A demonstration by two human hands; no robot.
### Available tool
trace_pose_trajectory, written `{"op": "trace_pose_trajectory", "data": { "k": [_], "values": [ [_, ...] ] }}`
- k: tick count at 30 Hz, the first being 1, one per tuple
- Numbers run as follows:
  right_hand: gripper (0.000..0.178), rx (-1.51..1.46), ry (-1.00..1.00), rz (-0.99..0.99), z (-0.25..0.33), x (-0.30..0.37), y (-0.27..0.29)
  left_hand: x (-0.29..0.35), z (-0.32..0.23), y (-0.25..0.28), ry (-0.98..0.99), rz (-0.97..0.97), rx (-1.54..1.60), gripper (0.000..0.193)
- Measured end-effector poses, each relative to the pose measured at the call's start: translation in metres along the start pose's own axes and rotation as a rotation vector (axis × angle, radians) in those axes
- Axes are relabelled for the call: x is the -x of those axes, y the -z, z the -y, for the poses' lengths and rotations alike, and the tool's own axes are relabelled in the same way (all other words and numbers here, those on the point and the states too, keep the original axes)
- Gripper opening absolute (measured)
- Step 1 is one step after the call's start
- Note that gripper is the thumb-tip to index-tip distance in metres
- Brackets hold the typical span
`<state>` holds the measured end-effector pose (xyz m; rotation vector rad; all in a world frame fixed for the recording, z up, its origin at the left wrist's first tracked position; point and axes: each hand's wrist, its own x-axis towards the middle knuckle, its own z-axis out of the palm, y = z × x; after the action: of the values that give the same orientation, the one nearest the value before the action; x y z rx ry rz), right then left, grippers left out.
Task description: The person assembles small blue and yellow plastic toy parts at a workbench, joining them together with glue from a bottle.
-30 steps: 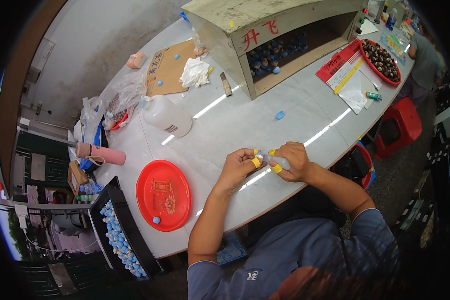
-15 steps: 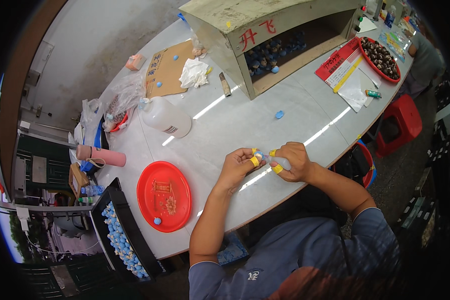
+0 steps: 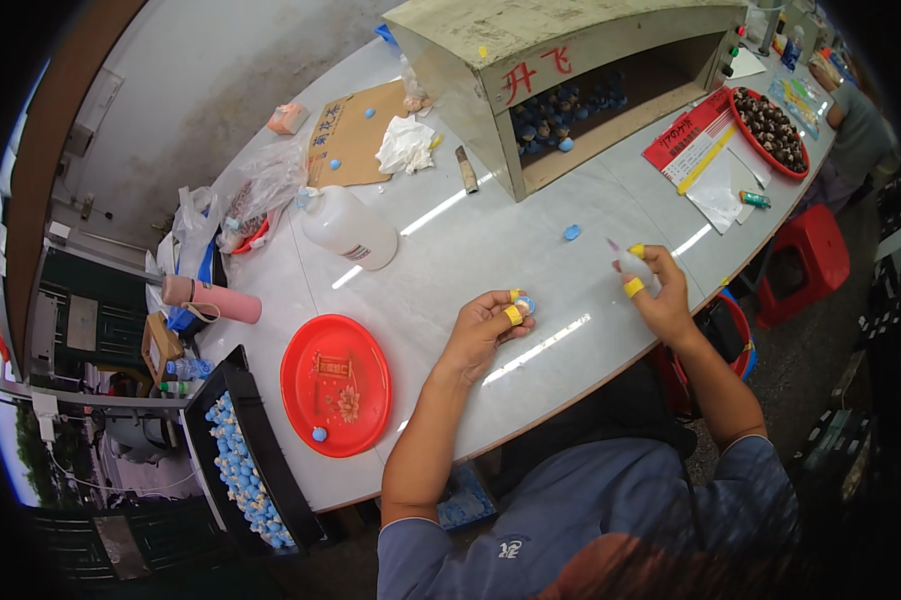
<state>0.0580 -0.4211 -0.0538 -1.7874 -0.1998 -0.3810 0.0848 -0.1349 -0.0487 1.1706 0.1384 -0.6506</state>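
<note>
Between thumb and fingers, my left hand pinches a small blue and cream piece above the table. Off to the right, my right hand grips a small translucent squeeze bottle with its thin tip pointing up and to the left. Yellow tape wraps fingers on both hands. On the table beyond them lies a loose blue piece. To the left, a red plate has one small blue piece near its front rim.
A black tray of blue pieces sits at the left edge. Behind stand a white bottle, a pink flask and a metal box with blue pieces inside. A red bowl of dark pieces and a red stool are right.
My right hand has drawn the squeeze bottle away to the right from the piece. My left hand still holds the piece, almost in the same place. The whole view has shifted slightly.
</note>
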Motion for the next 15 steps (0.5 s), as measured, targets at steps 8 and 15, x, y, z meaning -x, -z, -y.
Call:
{"op": "trace_pose_trajectory", "data": {
  "k": [8, 15],
  "values": [
    [0.028, 0.149, -0.114, -0.010, 0.002, 0.006, 0.052, -0.002, 0.000, -0.001, 0.000, 0.016, -0.012, 0.025],
    [0.027, -0.003, -0.084, -0.002, 0.013, 0.003, 0.006, -0.003, 0.005, 0.000, -0.042, 0.034, 0.037, 0.024]
  ]
}}
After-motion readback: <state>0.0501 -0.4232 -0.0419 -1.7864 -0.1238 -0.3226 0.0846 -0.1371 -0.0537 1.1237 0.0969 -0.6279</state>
